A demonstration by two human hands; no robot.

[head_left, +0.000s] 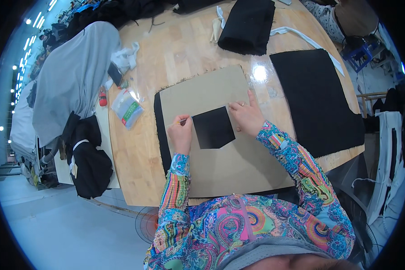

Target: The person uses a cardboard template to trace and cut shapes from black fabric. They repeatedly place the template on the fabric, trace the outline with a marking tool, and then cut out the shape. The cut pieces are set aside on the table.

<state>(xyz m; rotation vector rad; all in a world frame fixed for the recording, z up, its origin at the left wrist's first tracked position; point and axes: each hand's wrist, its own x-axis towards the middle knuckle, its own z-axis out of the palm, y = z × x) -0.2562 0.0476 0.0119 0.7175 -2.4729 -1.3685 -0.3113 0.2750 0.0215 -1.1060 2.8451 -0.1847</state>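
A large beige card sheet (211, 87) lies on black fabric (159, 130), whose edge shows along the card's left side. In the card's middle is a black pocket-shaped patch (213, 128) with a pointed lower edge; I cannot tell if it is a piece on top or an opening showing fabric. My left hand (180, 132) is closed in a pinch at the patch's upper left corner. Something small and dark may be between its fingertips. My right hand (248, 116) rests open on the card by the patch's upper right corner, with fingers spread.
The wooden table (166, 58) also bears a folded black fabric bundle (247, 27), a black cut panel (317, 99), a plastic packet (127, 108) and a phone (115, 74). A grey cloth cover (74, 81) stands left. A blue stool (362, 56) is at far right.
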